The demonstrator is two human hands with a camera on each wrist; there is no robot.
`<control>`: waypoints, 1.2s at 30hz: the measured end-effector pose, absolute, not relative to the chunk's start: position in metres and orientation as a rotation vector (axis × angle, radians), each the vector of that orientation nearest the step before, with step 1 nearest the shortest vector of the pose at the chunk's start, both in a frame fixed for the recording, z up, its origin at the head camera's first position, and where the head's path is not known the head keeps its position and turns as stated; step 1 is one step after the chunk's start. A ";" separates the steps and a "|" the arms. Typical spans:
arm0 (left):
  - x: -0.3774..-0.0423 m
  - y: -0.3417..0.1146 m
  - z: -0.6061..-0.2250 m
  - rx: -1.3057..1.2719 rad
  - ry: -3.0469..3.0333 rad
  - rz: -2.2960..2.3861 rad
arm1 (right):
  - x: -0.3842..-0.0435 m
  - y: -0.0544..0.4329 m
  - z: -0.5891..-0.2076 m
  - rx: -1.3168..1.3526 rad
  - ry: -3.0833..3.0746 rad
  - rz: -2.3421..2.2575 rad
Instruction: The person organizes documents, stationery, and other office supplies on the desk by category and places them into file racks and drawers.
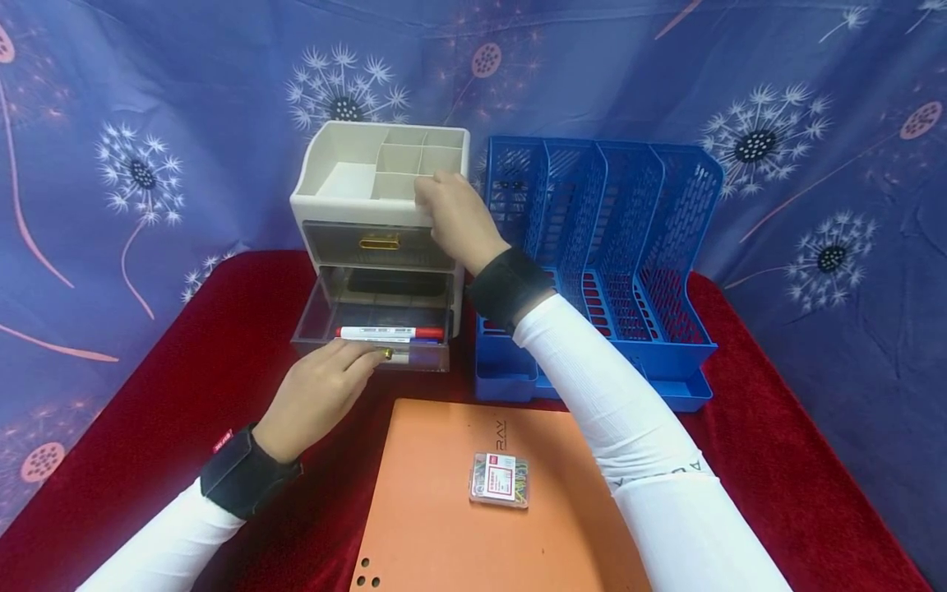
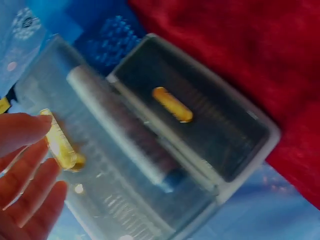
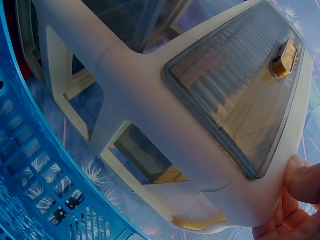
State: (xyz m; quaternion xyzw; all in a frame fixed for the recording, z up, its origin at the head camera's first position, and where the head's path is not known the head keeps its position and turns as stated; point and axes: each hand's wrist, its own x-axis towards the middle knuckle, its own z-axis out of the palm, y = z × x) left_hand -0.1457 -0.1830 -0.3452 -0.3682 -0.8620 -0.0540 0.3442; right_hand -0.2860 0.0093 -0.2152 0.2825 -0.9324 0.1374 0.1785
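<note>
Blue cloth printed with dandelions point(image 1: 222, 49) hangs behind a red-covered worktop point(image 1: 185, 370), whose front edge lies outside the head view. Near the back edge, left of the middle, the lower drawer point(image 1: 314, 314) of a white organizer point(image 1: 362, 211) stands pulled out. Left thumb and fingers pinch its gold handle point(image 1: 388, 354), which the left hand point(image 1: 318, 396) partly covers. That forearm slants up from the front left. Inside the drawer lies a red-capped marker point(image 1: 388, 333); a bluish one point(image 1: 423, 358) beside it shows only through the clear front, partly behind the fingers. Labels are unreadable, and the left wrist view is blurred.

Above, the upper drawer point(image 1: 333, 247) is closed. The right hand point(image 1: 460, 218) grips the organizer's top front right corner, knuckles up and fingers bent; its fingertips are hidden. Its forearm reaches from the front right, covering part of a blue rack point(image 1: 629, 358) just beside the organizer, toward the back right corner, and part of an orange board point(image 1: 444, 526). This board, cut off at the bottom, carries a clear box point(image 1: 499, 479) whose small coloured contents are hard to identify.
</note>
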 end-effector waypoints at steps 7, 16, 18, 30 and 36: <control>-0.152 -0.184 -0.356 -0.954 -2.204 -0.102 | -0.287 0.009 -0.216 0.792 -2.637 0.388; -0.154 -0.181 -0.360 -0.932 -2.176 -0.109 | -0.286 0.009 -0.216 0.799 -2.644 0.381; -0.154 -0.181 -0.360 -0.929 -2.183 -0.102 | -0.287 0.009 -0.215 0.802 -2.640 0.377; -0.161 -0.178 -0.352 -0.896 -2.186 -0.138 | -0.286 0.011 -0.215 0.792 -2.646 0.385; -0.172 -0.177 -0.352 -0.881 -2.186 -0.179 | -0.285 0.011 -0.215 0.802 -2.644 0.384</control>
